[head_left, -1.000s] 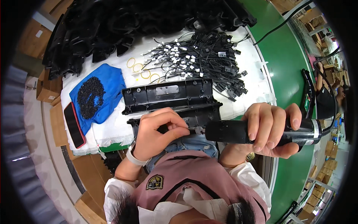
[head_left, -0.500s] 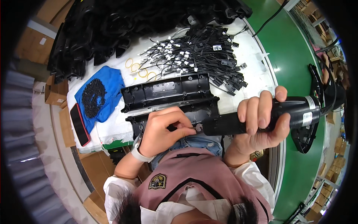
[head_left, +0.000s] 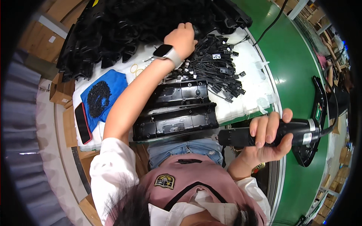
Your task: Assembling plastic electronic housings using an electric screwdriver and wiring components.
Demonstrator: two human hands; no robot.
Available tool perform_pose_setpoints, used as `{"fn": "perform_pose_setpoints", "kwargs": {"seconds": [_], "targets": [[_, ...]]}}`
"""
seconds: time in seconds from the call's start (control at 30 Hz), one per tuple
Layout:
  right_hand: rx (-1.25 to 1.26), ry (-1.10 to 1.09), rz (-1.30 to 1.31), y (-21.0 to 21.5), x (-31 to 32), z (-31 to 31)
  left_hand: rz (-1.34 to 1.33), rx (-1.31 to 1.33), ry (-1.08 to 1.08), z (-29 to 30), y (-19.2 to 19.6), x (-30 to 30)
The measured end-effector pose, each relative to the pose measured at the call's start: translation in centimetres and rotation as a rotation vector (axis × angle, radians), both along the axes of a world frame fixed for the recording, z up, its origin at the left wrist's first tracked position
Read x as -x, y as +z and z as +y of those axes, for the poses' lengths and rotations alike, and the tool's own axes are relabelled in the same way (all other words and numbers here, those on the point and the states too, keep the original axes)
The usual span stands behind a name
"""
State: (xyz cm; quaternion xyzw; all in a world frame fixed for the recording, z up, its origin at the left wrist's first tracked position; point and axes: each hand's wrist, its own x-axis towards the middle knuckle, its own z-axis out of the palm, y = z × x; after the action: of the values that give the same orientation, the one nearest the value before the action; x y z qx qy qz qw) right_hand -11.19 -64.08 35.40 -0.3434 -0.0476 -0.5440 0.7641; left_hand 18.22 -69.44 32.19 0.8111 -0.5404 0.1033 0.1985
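My right hand (head_left: 269, 132) is wrapped round a black electric screwdriver (head_left: 237, 137), held level at the bench's near edge with its tip pointing left and its cord running off right. Far forward, my left hand (head_left: 181, 39) reaches over the back of a heap of black cables (head_left: 220, 69) with small white connectors, beside the piled black plastic parts (head_left: 151, 22). Its fingers bend down out of sight, so whether they grip anything is hidden. Two long black plastic housings lie side by side, hollow side up: a far one (head_left: 181, 92) and a near one (head_left: 177, 124).
On the left a blue cloth (head_left: 117, 84) bears a mound of small black screws (head_left: 98, 98), with a red-edged phone (head_left: 83, 122) beside it. Yellow rings (head_left: 134, 68) lie by my left forearm. Another black part (head_left: 307, 150) rests on the green surface (head_left: 283, 79) at right.
My left hand has left the near housing and the screwdriver's tip and stretched forward to the cable heap. My right hand has drawn the screwdriver slightly right and down, off the housing.
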Motion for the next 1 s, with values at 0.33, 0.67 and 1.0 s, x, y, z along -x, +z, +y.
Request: {"fn": "perform_pose_setpoints", "kwargs": {"seconds": [0.33, 0.67, 1.0], "targets": [[-0.028, -0.004, -0.002, -1.9, 2.0, -2.1, 0.123, 0.272, -0.282, -0.4, 0.6, -0.9], [-0.062, 0.016, 0.058, -2.4, 1.1, -2.5, 0.554, 0.66, -0.107, 9.7, 3.8, -3.3], [-0.081, 0.039, 0.135, -2.3, -0.6, -2.0, 0.981, 0.736, -0.273, 14.3, 3.2, -5.0]]}}
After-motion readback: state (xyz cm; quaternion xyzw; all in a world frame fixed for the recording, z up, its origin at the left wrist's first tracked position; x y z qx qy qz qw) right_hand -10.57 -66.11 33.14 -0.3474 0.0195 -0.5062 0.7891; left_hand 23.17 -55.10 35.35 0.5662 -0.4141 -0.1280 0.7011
